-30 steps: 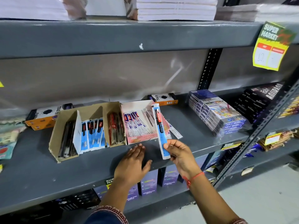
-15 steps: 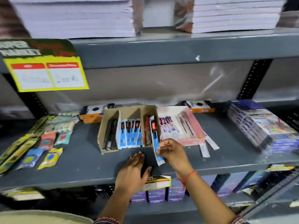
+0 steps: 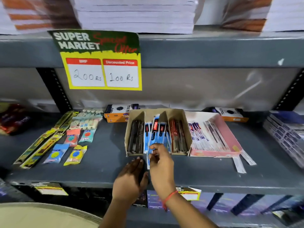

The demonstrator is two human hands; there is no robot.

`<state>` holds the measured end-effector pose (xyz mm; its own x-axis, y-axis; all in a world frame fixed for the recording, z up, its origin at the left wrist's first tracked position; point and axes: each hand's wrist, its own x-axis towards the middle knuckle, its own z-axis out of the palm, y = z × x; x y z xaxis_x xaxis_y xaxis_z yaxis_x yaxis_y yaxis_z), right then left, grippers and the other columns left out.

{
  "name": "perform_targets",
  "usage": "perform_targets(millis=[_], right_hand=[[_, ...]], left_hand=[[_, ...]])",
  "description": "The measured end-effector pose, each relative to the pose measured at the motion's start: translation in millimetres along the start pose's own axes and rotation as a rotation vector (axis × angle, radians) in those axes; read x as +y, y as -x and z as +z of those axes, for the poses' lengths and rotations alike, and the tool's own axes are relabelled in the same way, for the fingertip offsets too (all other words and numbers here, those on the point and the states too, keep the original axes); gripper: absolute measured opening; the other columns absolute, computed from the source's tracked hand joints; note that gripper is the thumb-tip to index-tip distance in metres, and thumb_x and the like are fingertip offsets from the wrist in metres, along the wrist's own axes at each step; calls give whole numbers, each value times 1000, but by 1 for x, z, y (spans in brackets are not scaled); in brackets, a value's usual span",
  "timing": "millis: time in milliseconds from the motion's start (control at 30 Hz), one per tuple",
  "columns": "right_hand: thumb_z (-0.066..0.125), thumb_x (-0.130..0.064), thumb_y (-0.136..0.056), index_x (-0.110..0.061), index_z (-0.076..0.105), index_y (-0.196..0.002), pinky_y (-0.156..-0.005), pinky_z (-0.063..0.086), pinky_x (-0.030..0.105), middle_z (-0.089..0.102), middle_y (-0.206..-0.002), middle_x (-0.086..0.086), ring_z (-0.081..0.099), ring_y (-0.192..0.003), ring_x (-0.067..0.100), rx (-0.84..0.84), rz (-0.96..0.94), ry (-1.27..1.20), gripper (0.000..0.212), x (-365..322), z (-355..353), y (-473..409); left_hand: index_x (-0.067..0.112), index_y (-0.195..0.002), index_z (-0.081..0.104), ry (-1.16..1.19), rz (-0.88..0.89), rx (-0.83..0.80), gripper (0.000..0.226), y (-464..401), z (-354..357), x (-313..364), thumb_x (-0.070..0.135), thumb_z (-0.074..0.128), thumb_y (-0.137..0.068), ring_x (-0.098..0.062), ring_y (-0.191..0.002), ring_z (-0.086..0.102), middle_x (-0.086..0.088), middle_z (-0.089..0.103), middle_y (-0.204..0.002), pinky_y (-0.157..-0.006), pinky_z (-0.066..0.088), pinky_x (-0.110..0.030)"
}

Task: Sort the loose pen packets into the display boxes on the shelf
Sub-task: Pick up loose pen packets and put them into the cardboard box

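A brown cardboard display box (image 3: 186, 125) with three compartments stands on the grey shelf (image 3: 105, 170): dark pens on the left, blue packets in the middle, red pens on the right. My right hand (image 3: 162, 163) pinches the lower end of a blue pen packet (image 3: 154, 129), which lies tilted over the middle compartment's blue packets. My left hand (image 3: 131, 178) rests flat on the shelf in front of the box, holding nothing. A pink display box (image 3: 230, 137) of purple-and-white pen packets stands to the right, with two loose white packets (image 3: 239, 163) lying at its front corner.
Loose erasers and yellow ruler packs (image 3: 54, 145) lie on the shelf to the left. Orange boxes (image 3: 118, 112) stand behind the display boxes. A yellow price sign (image 3: 102, 63) hangs from the upper shelf. Stacked blue packs (image 3: 286, 135) sit at the right.
My right hand has carried the blue packet leftward from in front of the pink box to the brown box's middle compartment. The camera has swung left. My left hand stays on the shelf.
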<state>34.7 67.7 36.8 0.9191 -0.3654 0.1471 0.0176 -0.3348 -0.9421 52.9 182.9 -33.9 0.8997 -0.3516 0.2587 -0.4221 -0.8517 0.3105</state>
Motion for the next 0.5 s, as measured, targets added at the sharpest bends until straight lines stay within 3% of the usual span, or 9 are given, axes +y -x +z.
perform_targets(millis=[100,200,267,433,500], right_hand=[[42,16,-82,-9,62,-105,-78,38,6,52,-100,2,52,-90,16,33,27,31,40,1,6,-17],[38,16,-85,-12,55,-122,-88,43,29,47,-117,10,57,-95,30,-39,109,233,50,-7,9,-42],[39,15,-85,-12,52,-127,-87,45,31,45,-127,17,60,-99,37,-75,142,332,52,-14,11,-54],[37,10,-87,-2,52,-124,-93,46,36,51,-130,23,57,-112,38,-140,291,389,42,-15,21,-74],[39,8,-87,1,57,-110,-84,49,35,61,-120,24,60,-106,37,-139,308,426,30,-11,20,-78]], left_hand=[[7,-105,71,10,-36,14,56,-1,0,0,46,34,-89,-26,-91,68,-11,70,-107,-77,54,-36],[8,-101,72,34,-35,23,50,-1,-3,4,41,41,-79,-24,-90,68,-8,71,-103,-75,54,-33],[7,-100,72,50,-13,46,48,-1,-3,4,39,43,-79,-23,-90,68,-9,71,-103,-78,53,-32],[7,-102,72,59,-10,50,49,-2,0,2,39,44,-78,-22,-93,67,-9,71,-105,-81,52,-32],[7,-102,71,57,-15,38,49,-2,0,1,39,44,-79,-22,-94,67,-9,70,-105,-82,52,-32]])
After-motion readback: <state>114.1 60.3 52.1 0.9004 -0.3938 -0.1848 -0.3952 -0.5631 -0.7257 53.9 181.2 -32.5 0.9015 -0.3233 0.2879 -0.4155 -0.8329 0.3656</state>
